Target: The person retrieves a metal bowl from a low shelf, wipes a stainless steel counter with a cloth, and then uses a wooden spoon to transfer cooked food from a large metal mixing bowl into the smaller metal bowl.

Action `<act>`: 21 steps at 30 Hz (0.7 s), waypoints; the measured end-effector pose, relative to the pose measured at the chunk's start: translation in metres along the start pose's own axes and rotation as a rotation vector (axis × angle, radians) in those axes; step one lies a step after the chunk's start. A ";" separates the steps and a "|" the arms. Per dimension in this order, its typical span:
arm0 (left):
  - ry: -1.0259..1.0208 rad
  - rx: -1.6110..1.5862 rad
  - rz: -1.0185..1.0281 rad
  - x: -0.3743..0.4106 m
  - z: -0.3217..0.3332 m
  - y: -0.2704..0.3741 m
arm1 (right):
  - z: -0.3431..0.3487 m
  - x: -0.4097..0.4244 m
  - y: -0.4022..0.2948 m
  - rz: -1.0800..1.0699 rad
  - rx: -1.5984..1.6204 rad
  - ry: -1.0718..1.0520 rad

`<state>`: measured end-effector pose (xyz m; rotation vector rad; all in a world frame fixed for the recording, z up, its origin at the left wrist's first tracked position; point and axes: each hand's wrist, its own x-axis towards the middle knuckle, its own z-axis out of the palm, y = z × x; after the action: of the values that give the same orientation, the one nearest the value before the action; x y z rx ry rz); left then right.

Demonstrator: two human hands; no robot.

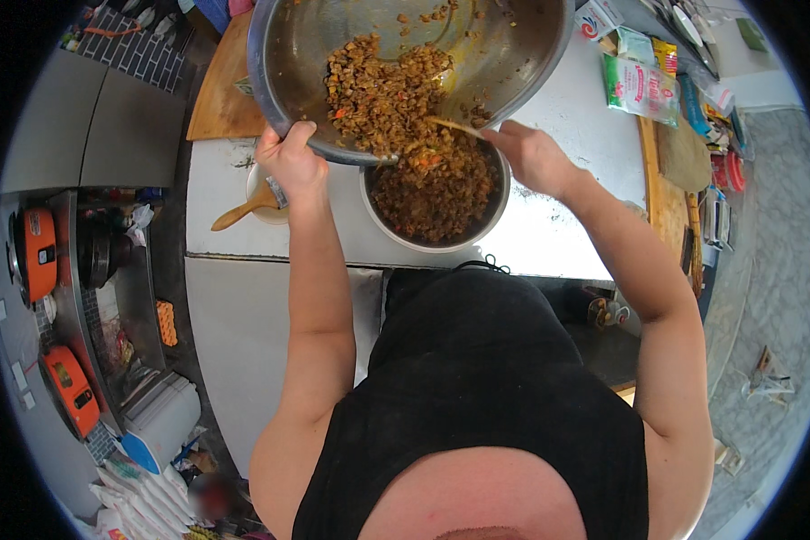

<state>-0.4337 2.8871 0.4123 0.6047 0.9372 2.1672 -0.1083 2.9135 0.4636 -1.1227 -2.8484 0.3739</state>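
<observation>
My left hand [293, 160] grips the rim of a large metal basin [264, 74], which is tilted toward me. Chopped brown filling [385, 88] with orange and green bits lies in the basin and spills over its near edge. Below that edge, a round pot [370, 202] with a pale rim stands on the white worktop, heaped with the same filling. In my right hand [530, 156] is a wooden utensil [455, 125], its far end in the filling near the basin's lip. Left of the pot, a wooden spatula [246, 208] rests across a small white bowl [270, 214], partly behind my left forearm.
A wooden board [219, 101] lies at the worktop's back left. Plastic packets [641, 88], a carton [597, 19] and another board [668, 196] crowd the right side. Shelves with orange appliances [38, 253] stand far left. The worktop's near edge [553, 273] meets my body.
</observation>
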 end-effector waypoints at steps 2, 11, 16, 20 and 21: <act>0.004 0.000 -0.003 0.000 0.002 0.001 | -0.002 -0.013 -0.011 0.009 0.020 -0.004; -0.001 -0.005 0.010 0.006 0.003 -0.001 | -0.050 0.023 -0.006 -0.101 -0.072 0.261; -0.032 -0.010 0.006 0.001 0.013 0.006 | -0.072 0.125 -0.041 -0.082 -0.272 0.182; -0.062 0.025 0.041 0.001 0.010 -0.001 | -0.059 0.137 -0.039 -0.148 -0.292 -0.021; -0.058 0.032 0.047 -0.002 0.010 -0.001 | -0.053 0.137 -0.037 -0.159 -0.292 -0.089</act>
<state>-0.4250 2.8904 0.4177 0.7082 0.9364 2.1676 -0.2256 2.9913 0.5196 -0.9262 -3.1189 -0.0022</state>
